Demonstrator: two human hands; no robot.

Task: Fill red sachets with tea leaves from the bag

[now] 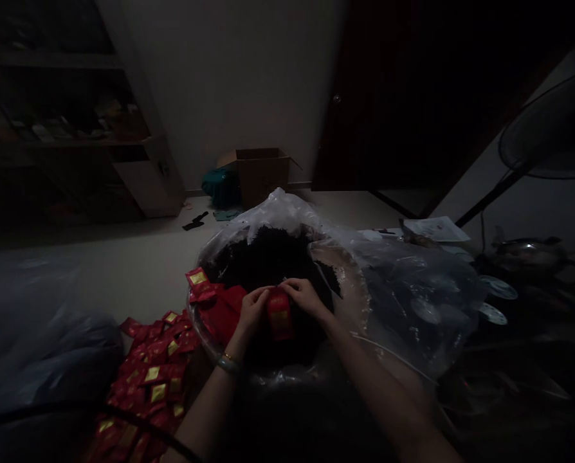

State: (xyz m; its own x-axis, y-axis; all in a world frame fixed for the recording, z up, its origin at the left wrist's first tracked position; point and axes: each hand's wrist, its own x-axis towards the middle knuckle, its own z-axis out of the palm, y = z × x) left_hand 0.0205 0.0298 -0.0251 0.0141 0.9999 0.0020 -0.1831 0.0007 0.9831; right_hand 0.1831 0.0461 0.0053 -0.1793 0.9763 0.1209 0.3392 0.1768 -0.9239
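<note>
Both my hands pinch the upper edge of a small red packet [280, 316] with a gold label, one at each corner. My left hand [253, 310] has its fingers closed on the left corner; a bangle circles that wrist. Closed on the right corner is my right hand [303, 296]. The packet hangs over a plastic-lined container holding dark, loose, leaf-like material [273, 254]. Plain red packets [220, 315] lie at the container's left side, near my left hand. Another red packet with a gold label [200, 285] rests on the rim there.
A heap of red packets [157, 366] lies at lower left beside a large plastic bag [41, 334]. Clear plastic sheeting [417, 302] spreads to the right. Beyond stand a cardboard box [263, 170], a shelf unit [75, 141] and a fan [552, 128]. The room is dim.
</note>
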